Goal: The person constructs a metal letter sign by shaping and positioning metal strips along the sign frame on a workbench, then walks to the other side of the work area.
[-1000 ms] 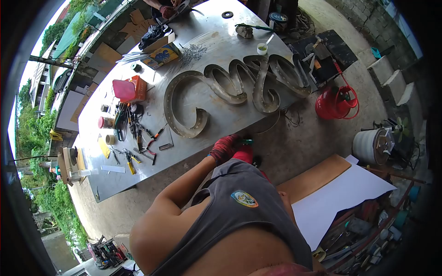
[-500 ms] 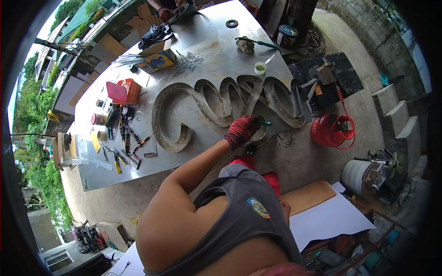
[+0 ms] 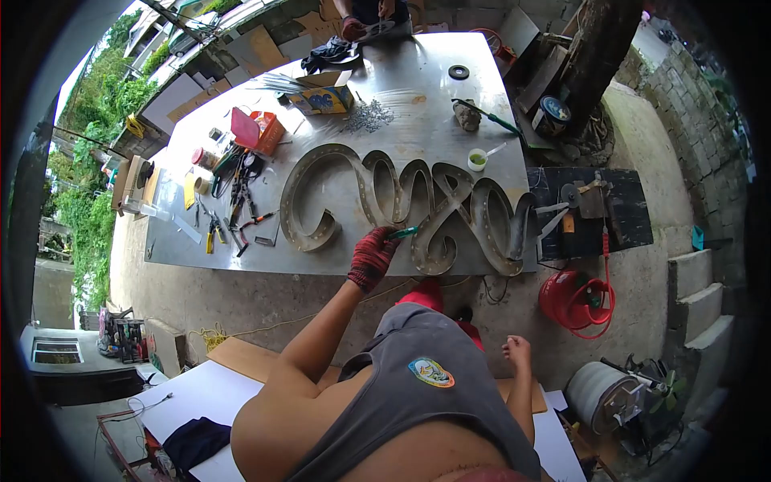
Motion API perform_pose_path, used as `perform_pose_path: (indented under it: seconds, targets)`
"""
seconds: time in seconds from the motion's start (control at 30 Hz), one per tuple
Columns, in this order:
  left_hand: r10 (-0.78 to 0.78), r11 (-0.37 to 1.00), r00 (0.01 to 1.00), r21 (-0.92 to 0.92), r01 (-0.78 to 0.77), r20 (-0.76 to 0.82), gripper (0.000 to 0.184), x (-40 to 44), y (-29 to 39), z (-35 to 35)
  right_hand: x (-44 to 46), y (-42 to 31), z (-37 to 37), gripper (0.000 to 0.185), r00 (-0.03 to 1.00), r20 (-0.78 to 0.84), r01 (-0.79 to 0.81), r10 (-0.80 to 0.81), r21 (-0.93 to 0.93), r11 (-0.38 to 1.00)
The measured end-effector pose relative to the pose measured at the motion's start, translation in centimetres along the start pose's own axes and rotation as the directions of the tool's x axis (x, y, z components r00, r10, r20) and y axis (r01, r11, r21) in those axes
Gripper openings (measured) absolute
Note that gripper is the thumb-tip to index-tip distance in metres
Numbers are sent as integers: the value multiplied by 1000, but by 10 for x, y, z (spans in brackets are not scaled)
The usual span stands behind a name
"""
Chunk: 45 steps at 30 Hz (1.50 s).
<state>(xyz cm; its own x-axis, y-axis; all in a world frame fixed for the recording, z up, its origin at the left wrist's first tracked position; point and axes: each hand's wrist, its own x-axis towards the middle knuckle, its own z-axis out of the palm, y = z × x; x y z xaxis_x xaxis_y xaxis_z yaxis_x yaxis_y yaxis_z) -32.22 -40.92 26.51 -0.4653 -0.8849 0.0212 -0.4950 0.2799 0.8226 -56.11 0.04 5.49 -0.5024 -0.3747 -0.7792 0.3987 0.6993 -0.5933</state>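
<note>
The left hand, gloved, keeps its grip pinched on a slim green tool; curled metal lettering lies on the surface's near side; probably stiff, sharp-edged, best held by outer walls; right hand's grip, I can't tell.

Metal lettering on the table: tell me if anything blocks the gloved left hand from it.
Nothing visible stands between the left hand and the metal lettering, apart from the green tool in its fingers.
</note>
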Motion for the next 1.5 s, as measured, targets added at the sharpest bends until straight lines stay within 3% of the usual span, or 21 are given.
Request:
perform_pose_path:
  seconds: [0.13, 0.33, 0.43, 0.53, 0.6, 0.7, 0.83, 0.9, 1.03, 1.23, 1.5]
  targets:
    - [-38, 999, 995, 0, 38, -90, 22, 4, -4, -2, 4, -81, -22, 25, 995, -14, 99, -100, -38, 994]
    - [-6, 999, 993, -48, 0, -117, 21, 41, -33, -13, 8, -183, 32, 25, 974, 73, 220, -214, -99, 970]
    - [-80, 992, 991, -104, 69, -103, 22, 71, -57, -25, 17, -225, 75, 25, 959, 118, 273, -259, -128, 953]
    - [-55, 997, 992, -51, 49, -110, 21, 97, -80, -39, 15, -263, 108, 25, 939, 185, 319, -291, -146, 937]
    - [61, 998, 992, 10, -61, -109, 22, 121, -82, -47, 9, -288, 125, 25, 927, 214, 342, -309, -138, 930]
    - [20, 999, 994, -48, -25, -105, 22, 151, -81, -55, 8, -323, 137, 24, 922, 197, 359, -332, -118, 926]
    - [83, 995, 985, -48, -91, -150, 22, 169, -88, -55, 16, -353, 147, 24, 905, 220, 402, -365, -153, 903]
    - [-118, 989, 985, -99, 106, -128, 21, 171, -92, -51, 23, -367, 147, 24, 888, 241, 436, -392, -169, 884]
    - [-135, 987, 984, -101, 124, -114, 21, 166, -96, -48, 39, -387, 157, 24, 886, 293, 422, -359, -188, 887]
    - [-265, 963, 961, -79, 258, -81, 21, 147, -109, -34, 44, -421, 172, 25, 817, 372, 516, -440, -135, 846]
    - [-153, 987, 985, -62, 148, -78, 22, 168, -97, -27, 31, -419, 172, 24, 803, 367, 540, -470, -111, 835]
